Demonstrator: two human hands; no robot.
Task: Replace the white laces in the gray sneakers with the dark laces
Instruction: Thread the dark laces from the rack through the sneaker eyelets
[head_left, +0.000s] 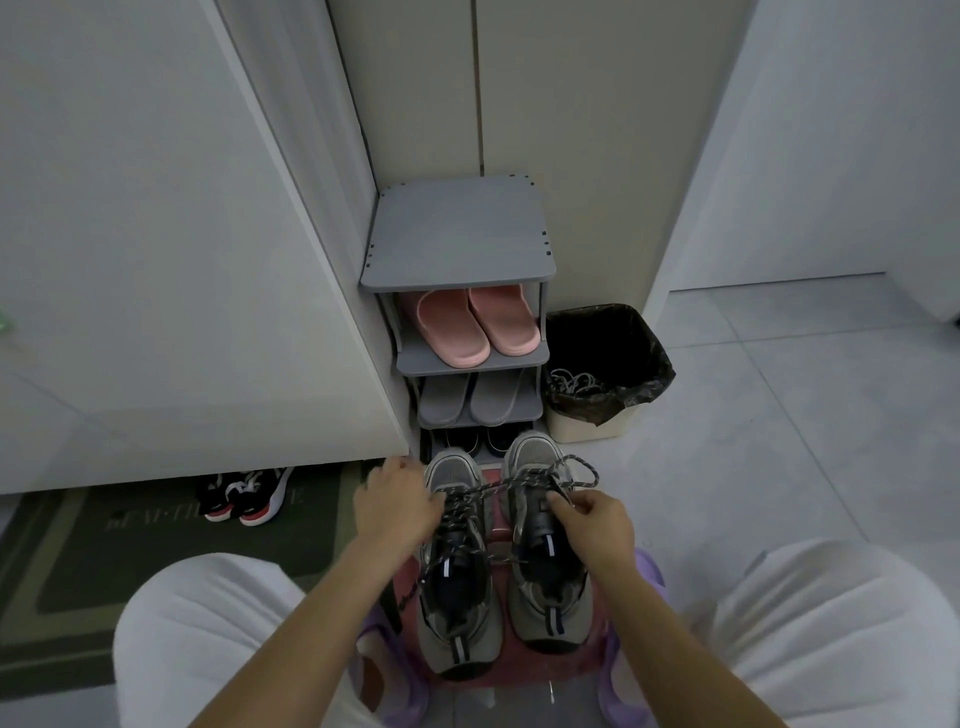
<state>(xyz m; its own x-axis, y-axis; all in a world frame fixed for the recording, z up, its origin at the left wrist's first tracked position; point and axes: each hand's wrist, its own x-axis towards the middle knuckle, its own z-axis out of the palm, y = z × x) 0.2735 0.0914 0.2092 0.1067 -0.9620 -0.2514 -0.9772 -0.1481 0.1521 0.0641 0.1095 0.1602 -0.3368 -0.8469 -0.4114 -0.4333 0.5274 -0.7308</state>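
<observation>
Two gray sneakers sit side by side on a pink stool between the person's knees, with their toes pointing away. The left gray sneaker and the right gray sneaker both have dark laces with little light dots in them. One lace runs across from one shoe to the other. The left hand is by the toe of the left shoe, and its bent fingers hold the laces there. The right hand pinches a lace over the tongue of the right shoe. The white laces lie in a heap inside the bin, which has a black bag in it. Next to the bin is a gray shoe rack. It has pink slippers on one shelf, gray slippers below them, and dark shoes at the bottom. A green mat on the floor has pale letters on it, but they are too dim to read. Black and red shoes sit on the mat.
</observation>
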